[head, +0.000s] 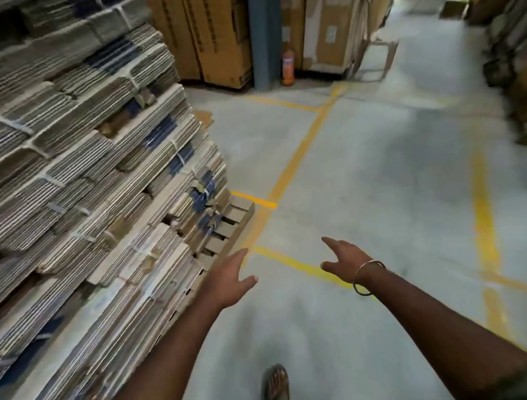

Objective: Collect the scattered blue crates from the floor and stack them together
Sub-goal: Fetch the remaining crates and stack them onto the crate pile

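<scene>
A tall stack of bundled flattened cardboard point(74, 170) fills the left side, tied with pale straps and resting on a pallet point(227, 231) whose edge shows at the stack's near right corner. Just right of the stack, the left hand point(230, 278) is held out over the grey concrete floor point(381, 190), fingers spread and nothing gripped. Below it, at the near edge, a foot in a sandal point(274, 385) is seen on the floor. Further right, the right hand point(344, 259) is likewise extended and empty, fingers apart, with a thin metal bangle point(366, 278) around the wrist. Yellow painted lines point(296, 156) cross the floor between and beyond the hands. At the far side, large brown cartons point(211, 33) stand beside a grey pillar point(266, 32), with a red fire extinguisher point(288, 68) at its base. No blue crate can be found anywhere in view.
</scene>
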`<state>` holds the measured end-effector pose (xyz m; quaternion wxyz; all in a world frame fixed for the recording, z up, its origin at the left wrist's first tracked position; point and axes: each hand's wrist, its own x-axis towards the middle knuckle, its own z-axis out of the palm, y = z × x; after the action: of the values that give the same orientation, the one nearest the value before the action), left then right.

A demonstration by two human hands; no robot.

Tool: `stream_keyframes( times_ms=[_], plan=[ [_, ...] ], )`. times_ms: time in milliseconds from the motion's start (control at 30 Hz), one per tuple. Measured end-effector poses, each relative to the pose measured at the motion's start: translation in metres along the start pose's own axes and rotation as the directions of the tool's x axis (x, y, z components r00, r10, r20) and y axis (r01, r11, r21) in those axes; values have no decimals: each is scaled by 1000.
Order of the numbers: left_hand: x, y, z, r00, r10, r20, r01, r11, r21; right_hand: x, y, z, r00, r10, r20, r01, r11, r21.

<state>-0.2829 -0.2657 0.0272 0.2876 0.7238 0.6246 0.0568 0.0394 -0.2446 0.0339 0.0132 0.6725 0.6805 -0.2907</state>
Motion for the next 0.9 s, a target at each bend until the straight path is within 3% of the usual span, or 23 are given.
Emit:
stream_keyframes(
  times_ms=[167,500,767,900],
  plan=[
    [109,10,-43,995,74,68,-76,997,25,65,4,-46,992,89,85,-89,996,-7],
    [291,44,-83,978,128,165,-133,991,18,197,49,-125,977,213,4,-213,975,61],
    [458,82,-107,978,102,181,-112,993,45,344,112,-225,972,233,8,-232,963,138],
    [529,88,-136,990,95,109,-97,995,16,429,124,-276,979,205,0,-203,973,110]
  ],
)
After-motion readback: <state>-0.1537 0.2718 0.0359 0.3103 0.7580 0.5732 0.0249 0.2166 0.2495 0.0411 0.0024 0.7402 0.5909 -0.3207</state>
